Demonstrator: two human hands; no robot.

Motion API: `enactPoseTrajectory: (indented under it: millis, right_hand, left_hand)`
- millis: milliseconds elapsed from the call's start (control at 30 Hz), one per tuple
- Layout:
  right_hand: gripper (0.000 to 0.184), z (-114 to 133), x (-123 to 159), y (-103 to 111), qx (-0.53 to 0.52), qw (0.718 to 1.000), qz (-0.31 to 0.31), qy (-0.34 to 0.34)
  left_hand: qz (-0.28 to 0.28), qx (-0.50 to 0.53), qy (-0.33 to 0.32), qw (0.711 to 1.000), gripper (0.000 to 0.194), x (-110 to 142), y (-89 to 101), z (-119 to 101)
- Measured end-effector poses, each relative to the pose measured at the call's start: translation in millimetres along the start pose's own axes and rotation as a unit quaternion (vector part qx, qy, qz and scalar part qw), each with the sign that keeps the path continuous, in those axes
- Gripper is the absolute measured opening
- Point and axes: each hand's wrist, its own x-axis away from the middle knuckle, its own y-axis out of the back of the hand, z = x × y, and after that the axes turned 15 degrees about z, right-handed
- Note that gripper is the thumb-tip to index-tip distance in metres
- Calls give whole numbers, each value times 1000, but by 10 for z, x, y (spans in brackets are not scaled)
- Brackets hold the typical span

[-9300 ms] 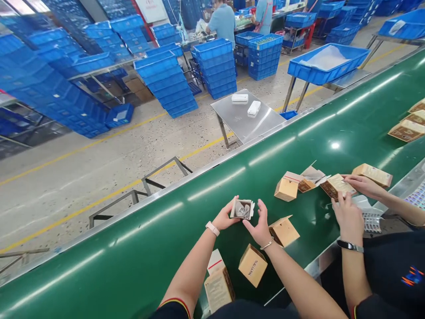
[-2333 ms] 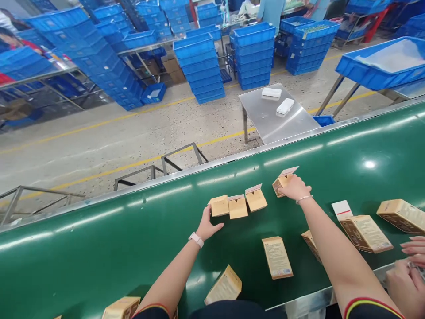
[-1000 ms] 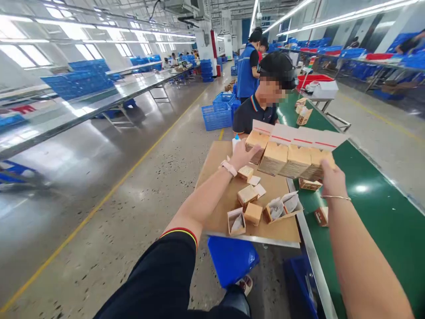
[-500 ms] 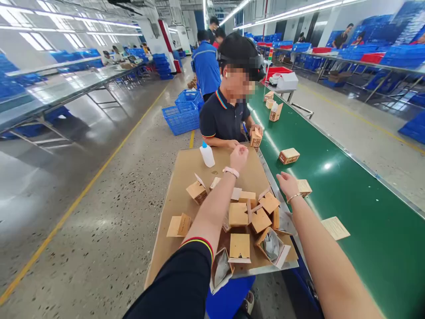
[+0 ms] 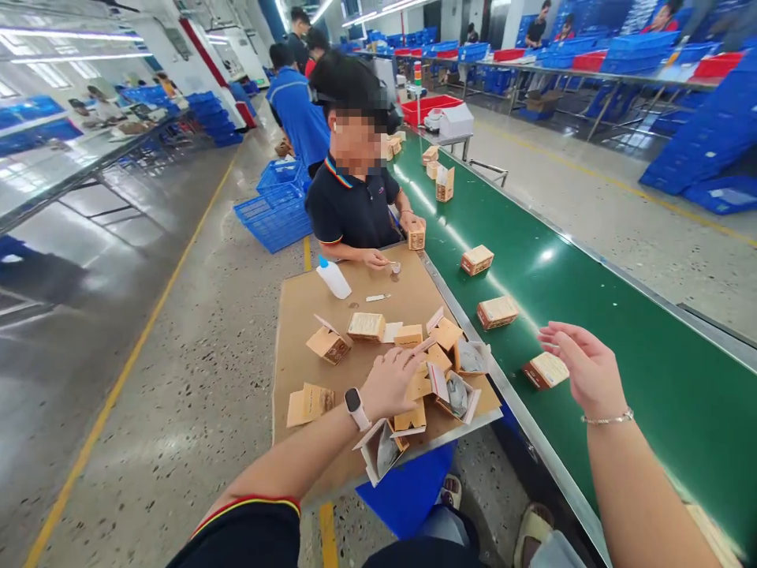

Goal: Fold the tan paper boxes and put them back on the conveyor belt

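Note:
My left hand is spread over a cluster of small cardboard boxes on the brown board, fingers apart, with nothing visibly held. Beneath and beside it lie open boxes, among them an open box with grey contents and another open box at the near edge. Above the green conveyor belt, my right hand has its fingers stretched out beside a closed printed box; whether the fingertips touch it I cannot tell. A closed box and an open-flapped box sit left of the cluster.
The green conveyor belt runs along the right, carrying several boxes. A white bottle with a blue cap stands on the board, near a small white stick-like tool. A co-worker opposite holds a box.
My left hand has drawn back from near the co-worker to the box cluster and spread its fingers. My right hand has moved right, over the belt. The view has turned right.

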Motion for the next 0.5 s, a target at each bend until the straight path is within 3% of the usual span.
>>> enactPoseTrajectory:
  millis: [100,167,233,333,433,500]
  right_hand:
    - [41,-171,479,248,3,998,-57,-6]
    - [38,-351,788,404,8,993,-113,-21]
    - [38,-561,1095,511,2,984,-170,-56]
    - [41,-854,1550,478,-25,965,-219,-145]
    - [44,-1050,1963,167,-58,949,-201,-237]
    - [45,-1133,2187,-114,-75,945,-174,-266]
  left_hand:
    - [22,-21,20,999,56,-58,-226,8]
    - [9,-12,12,1000,51,-21,-124,55]
    - [-42,5,12,999,55,70,181,108]
    - [-131,23,69,989,57,88,846,186]
    - [-177,-14,134,975,51,-304,1353,280]
    - [-159,-31,155,975,48,-757,1429,333]
